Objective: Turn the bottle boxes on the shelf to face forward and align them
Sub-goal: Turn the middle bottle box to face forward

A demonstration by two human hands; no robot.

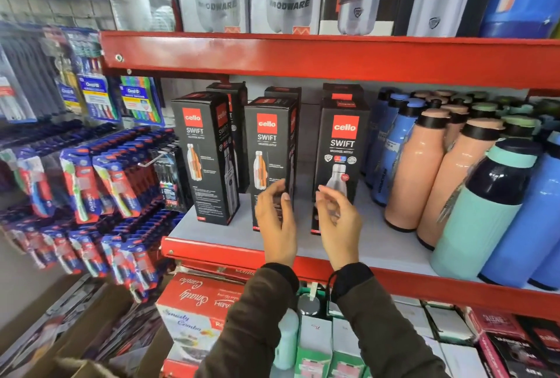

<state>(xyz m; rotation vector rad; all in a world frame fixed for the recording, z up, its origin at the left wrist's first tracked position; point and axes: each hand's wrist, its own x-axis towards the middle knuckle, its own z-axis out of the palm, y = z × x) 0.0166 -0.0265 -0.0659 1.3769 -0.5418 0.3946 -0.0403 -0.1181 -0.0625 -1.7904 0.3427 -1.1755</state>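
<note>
Both hands are up in front of the middle shelf rn. Left hand is loosely open, fingers curled a bit, fingertips right at the lower front of the middle black bottle box. Can't tell if it's actually touching or just in front, but it's not wrapped around it. Right hand is same deal, half open w/ fingers bent, sitting over the lower part of the right bottle box, nothing gripped that I can see.

3 front boxes total, all upright on the white shelf board. The one past the left hand's outer side, the left bottle box, is turned a bit so you see its front plus a side panel. Middle one also shows some side. The one behind the right hand looks pretty much square-on, diff front panel w/ a silver bottle pic. More black boxes stand behind them.

Further out from the right hand: peach bottles, blue bottles & a mint/navy bottle. Out from the left hand, toothbrush packs hanging on pegs. Below the wrists, a red-and-white carton.
</note>
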